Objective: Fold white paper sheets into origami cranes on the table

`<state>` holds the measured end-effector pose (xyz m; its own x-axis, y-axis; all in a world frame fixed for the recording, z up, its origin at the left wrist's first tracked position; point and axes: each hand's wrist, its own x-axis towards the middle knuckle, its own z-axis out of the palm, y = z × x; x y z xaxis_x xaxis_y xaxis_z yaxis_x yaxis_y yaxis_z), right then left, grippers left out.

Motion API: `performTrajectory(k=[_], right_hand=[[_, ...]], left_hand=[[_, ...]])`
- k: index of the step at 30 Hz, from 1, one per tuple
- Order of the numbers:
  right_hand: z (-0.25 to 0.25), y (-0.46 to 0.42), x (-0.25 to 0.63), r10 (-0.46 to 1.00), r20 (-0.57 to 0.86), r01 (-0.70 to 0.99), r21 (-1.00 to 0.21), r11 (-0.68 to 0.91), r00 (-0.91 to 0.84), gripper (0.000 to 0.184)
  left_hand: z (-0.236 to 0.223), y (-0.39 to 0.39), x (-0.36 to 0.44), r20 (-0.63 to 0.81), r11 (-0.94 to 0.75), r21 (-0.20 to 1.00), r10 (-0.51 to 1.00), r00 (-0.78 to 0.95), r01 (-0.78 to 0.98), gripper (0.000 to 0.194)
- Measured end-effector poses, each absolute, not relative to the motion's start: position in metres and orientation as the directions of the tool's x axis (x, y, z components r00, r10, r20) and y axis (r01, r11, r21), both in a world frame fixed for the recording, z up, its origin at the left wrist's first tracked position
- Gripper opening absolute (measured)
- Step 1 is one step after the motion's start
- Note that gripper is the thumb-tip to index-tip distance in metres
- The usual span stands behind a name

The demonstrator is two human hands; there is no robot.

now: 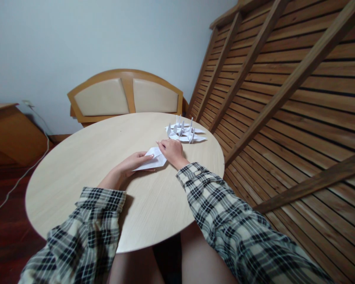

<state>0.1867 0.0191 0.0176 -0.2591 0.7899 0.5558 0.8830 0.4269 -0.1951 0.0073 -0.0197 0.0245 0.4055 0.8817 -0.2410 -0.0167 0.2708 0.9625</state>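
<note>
A sheet of folded white paper [156, 161] is held just over the round table, tilted, its layers meeting along a crease. My left hand [136, 161] grips its left end, thumb on top and fingers underneath. At the upper right end, my right hand [172, 151] is closed on the paper's edge, thumb and forefinger pinched together; its other fingers are curled and partly hidden. Just beyond my right hand stand several folded white paper cranes [191, 136], grouped close together with their points up.
The pale round wooden table [77, 165] lies under both hands. Behind it is a headboard [127, 94] with cream panels against the wall. A slatted wooden panel [272, 102] leans along the right side. On the left are a wooden cabinet [14, 130] and a white cable [20, 178].
</note>
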Motion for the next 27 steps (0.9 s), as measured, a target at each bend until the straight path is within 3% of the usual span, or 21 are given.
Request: performTrajectory(k=[7,14,20,23,27], right_hand=[[0.015,0.016,0.184,0.844,0.482,0.905,-0.207,0.371,-0.236,0.043],[0.015,0.019,0.185,0.887,0.401,0.925,-0.195,0.326,-0.228,0.043],[0.013,0.025,0.188,0.918,0.357,0.95,-0.183,0.252,-0.174,0.041],[0.011,0.026,0.189,0.916,0.359,0.952,-0.168,0.255,-0.182,0.039],[0.008,0.027,0.187,0.913,0.356,0.952,-0.152,0.266,-0.199,0.038]], left_hand=[[0.031,-0.022,0.006,-0.23,0.13,0.949,0.908,0.351,0.287,0.02],[0.036,-0.021,-0.003,-0.237,0.006,0.815,0.916,0.324,0.579,0.029],[0.034,-0.014,-0.018,-0.186,-0.029,0.76,0.948,0.259,0.649,0.025],[0.027,-0.004,-0.03,-0.065,-0.095,0.68,0.98,0.189,0.727,0.033],[0.017,0.003,-0.034,0.319,-0.353,0.54,0.926,0.202,0.764,0.059]])
